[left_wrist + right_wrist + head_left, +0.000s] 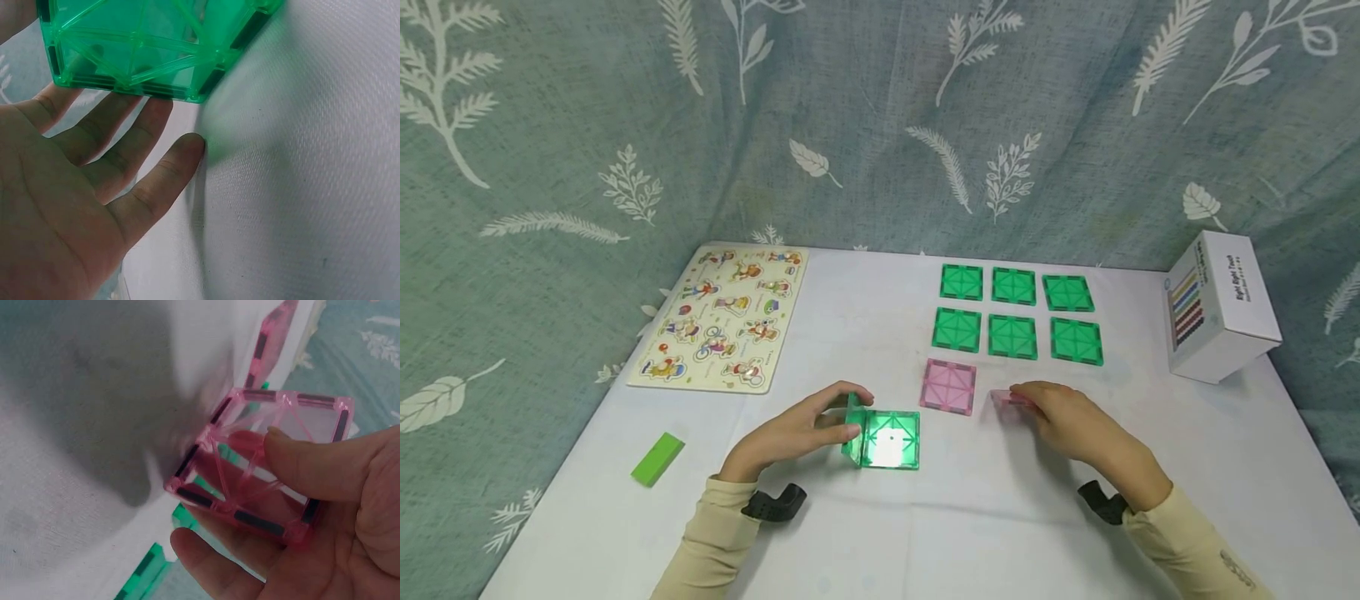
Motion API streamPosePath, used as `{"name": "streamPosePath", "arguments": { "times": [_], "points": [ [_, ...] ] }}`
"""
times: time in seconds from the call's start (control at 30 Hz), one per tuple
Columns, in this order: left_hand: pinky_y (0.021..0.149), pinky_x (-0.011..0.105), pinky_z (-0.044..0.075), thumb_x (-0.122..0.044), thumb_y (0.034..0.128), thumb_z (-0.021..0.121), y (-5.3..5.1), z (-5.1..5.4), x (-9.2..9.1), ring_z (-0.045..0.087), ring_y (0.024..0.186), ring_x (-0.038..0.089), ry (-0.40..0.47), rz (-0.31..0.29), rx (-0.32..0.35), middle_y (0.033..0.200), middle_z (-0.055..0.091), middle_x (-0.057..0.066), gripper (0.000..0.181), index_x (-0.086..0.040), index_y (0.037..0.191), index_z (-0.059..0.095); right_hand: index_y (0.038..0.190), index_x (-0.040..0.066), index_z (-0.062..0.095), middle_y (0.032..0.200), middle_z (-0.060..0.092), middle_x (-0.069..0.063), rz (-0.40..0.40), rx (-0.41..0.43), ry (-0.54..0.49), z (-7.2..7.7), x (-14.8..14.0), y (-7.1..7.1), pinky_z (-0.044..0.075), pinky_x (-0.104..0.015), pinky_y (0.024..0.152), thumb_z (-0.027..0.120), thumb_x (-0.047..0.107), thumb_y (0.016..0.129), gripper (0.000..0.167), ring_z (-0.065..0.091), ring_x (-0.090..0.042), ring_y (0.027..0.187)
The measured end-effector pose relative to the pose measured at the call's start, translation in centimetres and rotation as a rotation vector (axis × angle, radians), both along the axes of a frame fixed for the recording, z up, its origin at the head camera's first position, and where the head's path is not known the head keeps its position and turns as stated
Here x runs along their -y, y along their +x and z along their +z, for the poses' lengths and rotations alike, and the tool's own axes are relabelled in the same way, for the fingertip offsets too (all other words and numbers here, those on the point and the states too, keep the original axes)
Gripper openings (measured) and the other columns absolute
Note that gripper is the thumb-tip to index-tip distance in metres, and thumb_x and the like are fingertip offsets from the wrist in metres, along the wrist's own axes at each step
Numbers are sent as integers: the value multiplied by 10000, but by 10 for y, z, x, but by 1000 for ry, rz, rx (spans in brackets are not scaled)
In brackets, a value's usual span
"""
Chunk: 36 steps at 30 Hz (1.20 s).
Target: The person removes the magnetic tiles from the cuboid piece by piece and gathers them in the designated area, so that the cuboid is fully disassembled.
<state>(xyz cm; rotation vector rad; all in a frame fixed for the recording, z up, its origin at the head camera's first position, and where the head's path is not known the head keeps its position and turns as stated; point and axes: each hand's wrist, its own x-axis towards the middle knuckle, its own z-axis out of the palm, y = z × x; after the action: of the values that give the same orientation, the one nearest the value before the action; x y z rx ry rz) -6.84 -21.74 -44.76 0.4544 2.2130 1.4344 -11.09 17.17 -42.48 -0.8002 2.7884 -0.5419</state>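
Observation:
My left hand [801, 429] holds a green square magnetic tile [853, 429] upright along the left edge of another green tile [891, 439] that lies flat. In the left wrist view, fingers [150, 125] sit behind the upright tile's edge. My right hand [1067, 417] pinches a pink magnetic tile [1011, 398] between thumb and fingers; the right wrist view shows that pink tile [262, 462] tilted, one edge close to the table. Another pink tile [948, 387] lies flat just left of the right hand.
Several green tiles [1012, 337] lie in two rows farther back. A picture puzzle board [718, 321] is at the left rear, with a light green block [657, 459] in front of it. On the right stands a white box [1221, 308]. A patterned curtain [865, 125] hangs behind the table.

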Motion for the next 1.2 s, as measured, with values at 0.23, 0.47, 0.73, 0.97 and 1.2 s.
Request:
{"name": "streamPosePath", "arguments": {
  "times": [0.23,0.47,0.73,0.97,1.2],
  "points": [
    [1175,664,280,-310,992,635,1,0,0,341,1470,470,3,2,23,1502,463,49,430,-281,1389,472,1321,-51,603,1314,648,-237,-62,-41,24,-6,3,-4,491,-564,1032,587,-7,961,363,603,-431,1244],
    [1182,648,283,-302,989,642,1,1,0,348,1472,454,9,4,23,1496,466,41,435,-277,1389,474,1357,-73,565,1342,610,-268,-102,-142,100,-17,7,-7,501,-557,1020,616,78,966,422,580,-436,1262],
    [1189,637,282,-285,991,639,0,-3,1,343,1479,442,16,-1,15,1496,468,54,434,-260,1392,475,1445,-80,467,1460,485,-318,-60,-126,124,-24,10,-10,465,-574,1060,646,196,979,570,484,-468,1358],
    [1188,635,285,-289,991,639,0,-2,2,344,1480,443,22,-2,12,1498,467,65,434,-254,1392,475,1490,-86,391,1529,392,-327,-47,-45,90,-21,7,-8,416,-594,1101,703,325,938,755,407,-492,1412],
    [1189,636,283,-291,991,639,-1,-3,2,350,1478,435,22,2,19,1496,465,49,431,-262,1389,475,1484,-71,413,1525,415,-309,-78,-38,74,-21,6,-10,433,-607,1077,749,361,894,805,433,-488,1394]
  ]
}}
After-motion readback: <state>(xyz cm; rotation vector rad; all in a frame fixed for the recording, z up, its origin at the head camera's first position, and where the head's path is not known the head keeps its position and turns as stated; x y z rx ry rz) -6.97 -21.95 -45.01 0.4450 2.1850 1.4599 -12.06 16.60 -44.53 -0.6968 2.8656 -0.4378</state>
